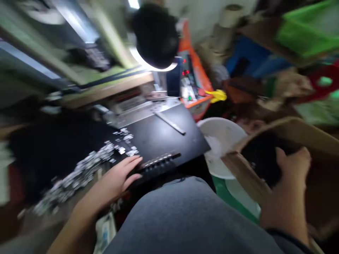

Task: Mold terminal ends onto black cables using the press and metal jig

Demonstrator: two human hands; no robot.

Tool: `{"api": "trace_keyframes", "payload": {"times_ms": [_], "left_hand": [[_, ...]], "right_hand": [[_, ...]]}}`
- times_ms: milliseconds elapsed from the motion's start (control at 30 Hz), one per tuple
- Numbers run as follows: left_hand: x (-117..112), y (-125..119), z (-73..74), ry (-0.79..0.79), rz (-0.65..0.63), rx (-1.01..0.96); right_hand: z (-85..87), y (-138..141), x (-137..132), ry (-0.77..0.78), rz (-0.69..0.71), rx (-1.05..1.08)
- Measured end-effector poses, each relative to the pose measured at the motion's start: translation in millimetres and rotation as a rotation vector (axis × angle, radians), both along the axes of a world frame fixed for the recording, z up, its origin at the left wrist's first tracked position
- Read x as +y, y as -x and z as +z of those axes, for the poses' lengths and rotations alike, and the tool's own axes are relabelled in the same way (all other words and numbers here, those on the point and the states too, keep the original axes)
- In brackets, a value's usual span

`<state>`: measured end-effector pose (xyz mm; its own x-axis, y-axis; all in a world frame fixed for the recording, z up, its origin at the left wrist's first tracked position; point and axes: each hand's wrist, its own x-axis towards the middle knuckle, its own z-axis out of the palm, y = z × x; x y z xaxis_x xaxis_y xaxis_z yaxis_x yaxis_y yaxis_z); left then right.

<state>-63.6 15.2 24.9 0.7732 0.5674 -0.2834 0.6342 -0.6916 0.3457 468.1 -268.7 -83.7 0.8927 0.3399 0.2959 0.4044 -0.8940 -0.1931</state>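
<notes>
L fingers (134,163) just beside metal pcs (123,150); R hand (287,187) on carton (293,132)

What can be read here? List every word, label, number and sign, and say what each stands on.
Red digits on the control panel: too blurred to read.
Blue print on the white packet: too blurred to read.
No other text can be made out.
</notes>
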Motion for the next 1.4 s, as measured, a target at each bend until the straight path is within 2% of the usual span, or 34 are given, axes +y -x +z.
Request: {"api": "trace_keyframes", "payload": {"times_ms": [100, 200, 300, 367, 433, 533, 600, 667, 833, 967, 1233, 1400], "left_hand": [[8.1, 10.8, 40.1, 0.011, 0.037, -0.019], [37.5, 36.5, 78.7, -0.107, 0.143, -0.097], [86.5, 73.3, 105.6, -0.283, 0.372, -0.114], [131.6, 98.0, 111.9, -0.355, 0.562, -0.099], [182.3, 116.8, 108.7, -0.4, 0.737, -0.059], [251.9, 126.9, 91.6, -0.412, 0.965, 0.054], [285.0, 124.1, 76.7, -0.38, 1.077, 0.102], [306.0, 119.4, 61.4, -0.349, 1.158, 0.113], [326.2, 115.5, 25.5, -0.288, 1.326, 0.077], [334.2, 113.2, 6.4, -0.32, 1.401, 0.047], [351.1, 119.3, -11.0, -0.333, 1.472, 0.038], [347.5, 120.5, -13.7, -0.35, 1.439, 0.02]], "right_hand": [[-8.1, 45.7, 76.6, -0.237, 0.427, 0.079], [0.1, 117.4, 145.3, -0.307, 0.819, 0.112], [2.4, 170.5, 178.4, -0.327, 0.999, 0.067], [-4.3, 181.3, 184.3, -0.339, 1.026, -0.006], [-12.6, 178.4, 183.3, -0.363, 1.001, -0.049], [-19.2, 168.5, 179.1, -0.377, 0.902, -0.026], [-19.2, 165.4, 177.8, -0.35, 0.835, 0.002], [-17.7, 165.3, 178.1, -0.323, 0.775, 0.047], [-11.1, 171.8, 182.6, -0.337, 0.666, 0.16], [-1.5, 179.7, 187.0, -0.361, 0.656, 0.205], [8.4, 187.7, 190.6, -0.368, 0.615, 0.243], [5.6, 185.0, 189.4, -0.381, 0.602, 0.262]]}}
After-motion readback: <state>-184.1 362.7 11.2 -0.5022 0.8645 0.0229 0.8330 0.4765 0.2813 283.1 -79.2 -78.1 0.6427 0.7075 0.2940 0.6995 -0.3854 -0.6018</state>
